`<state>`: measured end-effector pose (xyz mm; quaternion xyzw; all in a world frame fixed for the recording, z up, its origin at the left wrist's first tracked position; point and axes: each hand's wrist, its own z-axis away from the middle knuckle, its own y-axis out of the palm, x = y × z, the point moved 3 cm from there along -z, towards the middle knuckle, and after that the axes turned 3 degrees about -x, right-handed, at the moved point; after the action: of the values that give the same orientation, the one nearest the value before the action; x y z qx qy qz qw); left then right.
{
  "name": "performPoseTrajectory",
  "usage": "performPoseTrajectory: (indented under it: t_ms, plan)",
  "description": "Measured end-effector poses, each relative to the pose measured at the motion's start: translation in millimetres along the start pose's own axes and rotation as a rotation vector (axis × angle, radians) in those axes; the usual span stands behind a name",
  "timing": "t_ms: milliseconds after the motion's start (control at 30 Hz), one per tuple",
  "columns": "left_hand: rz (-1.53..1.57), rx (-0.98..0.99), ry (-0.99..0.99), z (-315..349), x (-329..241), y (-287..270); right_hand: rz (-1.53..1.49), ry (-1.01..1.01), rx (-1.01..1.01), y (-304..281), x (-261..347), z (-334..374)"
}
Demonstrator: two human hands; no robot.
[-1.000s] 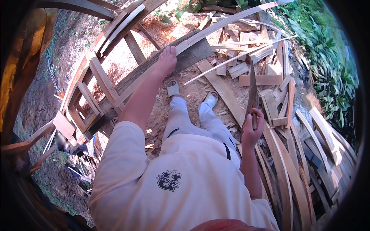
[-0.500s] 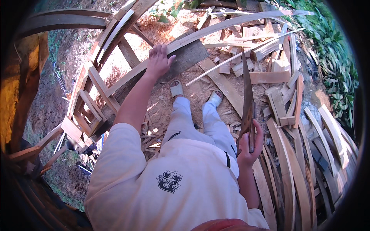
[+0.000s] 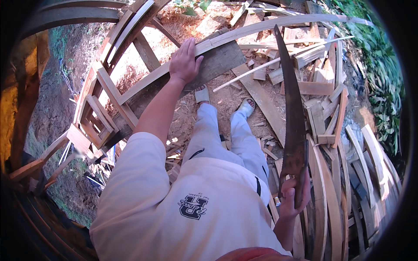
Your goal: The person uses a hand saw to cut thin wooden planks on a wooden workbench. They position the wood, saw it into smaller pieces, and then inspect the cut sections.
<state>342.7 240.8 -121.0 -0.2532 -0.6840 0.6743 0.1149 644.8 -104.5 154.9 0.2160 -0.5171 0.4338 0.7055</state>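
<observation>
Dark metal, long and tapering, the handsaw points forward from the right hand, which is clenched on its near end; the left hand, nearer the long pale wooden strip, lies flattened across it, the strip's axis running from near left to far right.

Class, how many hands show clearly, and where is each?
2: the left hand on the curved wooden strip, the right hand gripping the saw. Others may be hidden.
</observation>
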Motion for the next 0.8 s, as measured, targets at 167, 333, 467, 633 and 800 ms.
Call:
performPoseTrajectory:
  t_ms: [167, 333, 467, 633, 800]
  plan:
    - [0.001, 0.085, -0.081, 2, 4, 4, -0.117, -0.005, 0.121, 46, -37, -30]
    - [0.058, 0.070, -0.073, -3, -1, -3, 0.276, -0.259, 0.088, 85, -29, 3]
    - [0.029, 0.071, -0.088, 1, 4, -1, 0.214, -0.251, 0.061, 56, -38, 32]
    - [0.013, 0.047, -0.101, 4, 3, 1, 0.029, -0.325, -0.015, 101, -66, -70]
    - [0.014, 0.061, -0.087, 1, 2, 4, -0.195, -0.397, 0.045, 171, -102, -161]
